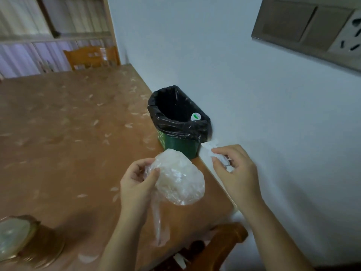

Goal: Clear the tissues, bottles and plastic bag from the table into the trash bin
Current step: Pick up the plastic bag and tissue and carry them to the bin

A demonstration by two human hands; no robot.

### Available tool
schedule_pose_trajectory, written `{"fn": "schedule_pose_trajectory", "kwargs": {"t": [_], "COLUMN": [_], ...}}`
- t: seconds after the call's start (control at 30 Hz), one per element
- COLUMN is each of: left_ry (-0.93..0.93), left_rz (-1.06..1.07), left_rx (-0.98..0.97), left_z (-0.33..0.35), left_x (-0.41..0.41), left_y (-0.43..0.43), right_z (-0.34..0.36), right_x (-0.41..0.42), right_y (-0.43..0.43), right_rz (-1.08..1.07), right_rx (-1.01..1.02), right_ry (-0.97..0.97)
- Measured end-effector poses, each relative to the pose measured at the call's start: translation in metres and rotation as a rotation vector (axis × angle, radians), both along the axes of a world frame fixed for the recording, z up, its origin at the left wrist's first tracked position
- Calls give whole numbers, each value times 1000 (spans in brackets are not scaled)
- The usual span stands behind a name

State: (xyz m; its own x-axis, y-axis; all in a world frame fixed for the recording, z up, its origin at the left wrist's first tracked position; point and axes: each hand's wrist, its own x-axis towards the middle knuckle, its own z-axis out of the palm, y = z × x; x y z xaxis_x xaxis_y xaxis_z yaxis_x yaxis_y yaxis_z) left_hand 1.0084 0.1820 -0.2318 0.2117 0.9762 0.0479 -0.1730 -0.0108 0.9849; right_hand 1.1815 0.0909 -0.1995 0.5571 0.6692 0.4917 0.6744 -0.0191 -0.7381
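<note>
a: status?
b: left hand (136, 178) clamps balled plastic bag (178, 178), right hand (232, 165) pinches tissue (210, 151), both just short of the trash bin (177, 122). bottle cap (195, 116) visible inside.
a: why there?
b: probably staging the drop.

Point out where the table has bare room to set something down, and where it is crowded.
Bare: the wide tablecloth stretch left of the trash bin, back toward the chair. Crowded: the right edge, where the left hand holds the plastic bag, and the right hand grips tissue.

Crumpled clear plastic bag (178, 178) and, seemingly, white tissue (214, 155), held near black-lined green bin (178, 122).
</note>
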Motion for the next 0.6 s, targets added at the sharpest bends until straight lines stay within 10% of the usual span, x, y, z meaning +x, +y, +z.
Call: {"fn": "schedule_pose_trajectory", "kwargs": {"t": [0.6], "left_ry": [48], "left_rz": [265], "left_rx": [-97], "left_z": [0], "left_x": [10], "left_y": [72], "right_z": [1], "right_x": [77], "right_y": [192], "right_rz": [257], "right_rx": [-112], "right_ry": [-77]}}
